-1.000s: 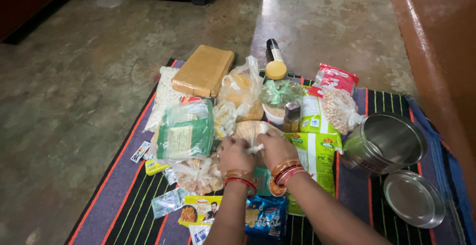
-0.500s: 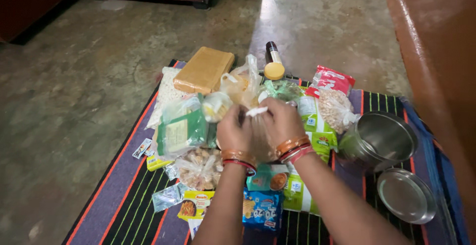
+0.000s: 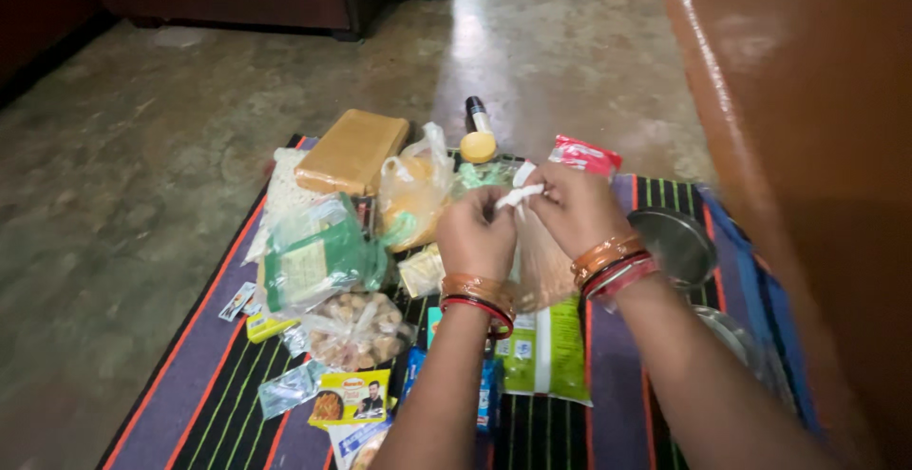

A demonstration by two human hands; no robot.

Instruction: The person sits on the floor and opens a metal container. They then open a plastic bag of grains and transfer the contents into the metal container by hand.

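My left hand point(image 3: 483, 232) and my right hand point(image 3: 573, 209) both pinch the knotted top of a clear plastic bag point(image 3: 541, 266) of pale brown grain, held up above the striped mat point(image 3: 228, 384). The bag hangs between my wrists and hides part of the packets behind it. A green packet point(image 3: 551, 356) lies flat right beneath it. Both wrists carry orange and red bangles.
Groceries cover the mat: a brown wrapped block point(image 3: 351, 152), a yellow-capped bottle point(image 3: 475, 130), a green packet in a clear bag point(image 3: 318, 256), a bag of nuts point(image 3: 356, 329), a red packet point(image 3: 587, 156) and small sachets. A steel container point(image 3: 674, 247) stands at the right, by an orange wall point(image 3: 807, 147).
Both hands lifted the clear bag of grain off the pile to chest height. The view swung left, so the steel container and its lid slid toward the right edge.
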